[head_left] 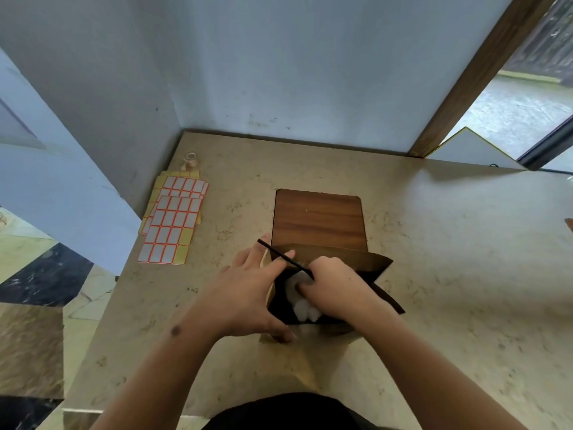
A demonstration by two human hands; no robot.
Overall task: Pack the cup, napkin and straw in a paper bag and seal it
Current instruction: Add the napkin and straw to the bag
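marble counter (434, 243) | left hand (248, 293) grip holds paper bag (372, 265) | right hand (335, 287) grip pinches straw (279, 254) | napkin (302, 302) possibly inside, half hidden

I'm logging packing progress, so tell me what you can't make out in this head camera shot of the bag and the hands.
- Cup: not visible; the paper bag walls and right hand cover the inside.
- Straw: its lower end is hidden by the right hand.
- Napkin: only partly seen past the right hand.
- Left hand: thumb tip is blurred at the bag's near edge.
- Tape roll: too small for detail.
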